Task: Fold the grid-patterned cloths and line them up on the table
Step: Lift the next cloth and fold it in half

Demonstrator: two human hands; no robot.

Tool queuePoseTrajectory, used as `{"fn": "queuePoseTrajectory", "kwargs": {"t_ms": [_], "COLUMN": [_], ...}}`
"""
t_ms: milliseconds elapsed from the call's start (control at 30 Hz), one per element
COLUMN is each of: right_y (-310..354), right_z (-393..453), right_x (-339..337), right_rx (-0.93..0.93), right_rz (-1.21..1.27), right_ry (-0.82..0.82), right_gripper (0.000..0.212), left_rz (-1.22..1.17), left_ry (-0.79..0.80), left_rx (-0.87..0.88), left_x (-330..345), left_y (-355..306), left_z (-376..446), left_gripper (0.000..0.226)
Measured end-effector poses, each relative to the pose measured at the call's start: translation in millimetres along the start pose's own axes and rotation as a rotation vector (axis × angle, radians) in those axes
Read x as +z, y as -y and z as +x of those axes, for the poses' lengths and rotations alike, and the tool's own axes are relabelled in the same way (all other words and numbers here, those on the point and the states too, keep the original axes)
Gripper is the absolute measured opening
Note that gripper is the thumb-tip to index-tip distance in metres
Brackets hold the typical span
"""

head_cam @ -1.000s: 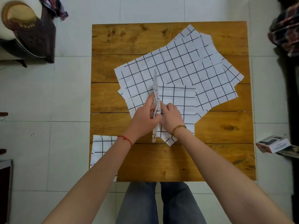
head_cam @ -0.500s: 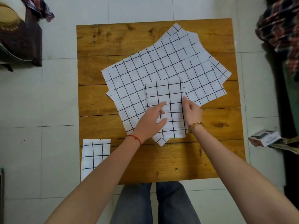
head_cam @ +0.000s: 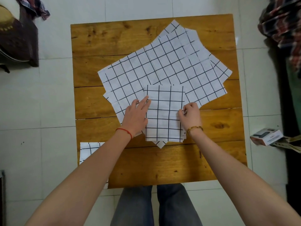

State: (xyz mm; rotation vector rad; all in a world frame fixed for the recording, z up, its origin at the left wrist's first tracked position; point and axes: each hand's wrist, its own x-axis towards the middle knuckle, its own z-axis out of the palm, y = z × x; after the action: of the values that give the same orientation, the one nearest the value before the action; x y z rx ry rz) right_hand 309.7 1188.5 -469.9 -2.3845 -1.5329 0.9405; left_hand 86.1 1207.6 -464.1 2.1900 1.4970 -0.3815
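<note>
While the folded cloth (head_cam: 164, 114) lies flat on the spread cloths (head_cam: 162, 66) at mid-table (head_cam: 162, 165), its long axis runs toward the person. Left hand (head_cam: 136, 115) presses its left edge with straight fingers (head_cam: 145, 101); right hand (head_cam: 191, 113) pinches its right edge with curled fingers (head_cam: 184, 110).
</note>
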Motion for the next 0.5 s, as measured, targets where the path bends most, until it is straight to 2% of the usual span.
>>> {"fn": "queuePoseTrajectory", "kwargs": {"t_ms": [167,333,400,500], "right_y": [-4,13,24,42], "right_z": [4,11,17,27], "right_x": [1,-2,0,7], "right_rx": [-0.007,-0.219,-0.333,-0.508], "right_rz": [-0.160,-0.220,-0.266,-0.322], "right_ry": [-0.071,-0.259,-0.234,-0.106], "right_gripper": [0.022,0.026,0.030,0.042], "left_rz": [0.060,0.069,0.071,0.036], "left_ry": [0.050,0.040,0.036,0.002], "left_rx": [-0.013,-0.021,-0.022,-0.025], "left_x": [2,7,7,4], "left_y": [0,0,-1,-4], "left_z": [3,5,6,9], "left_gripper": [0.074,0.077,0.078,0.077]}}
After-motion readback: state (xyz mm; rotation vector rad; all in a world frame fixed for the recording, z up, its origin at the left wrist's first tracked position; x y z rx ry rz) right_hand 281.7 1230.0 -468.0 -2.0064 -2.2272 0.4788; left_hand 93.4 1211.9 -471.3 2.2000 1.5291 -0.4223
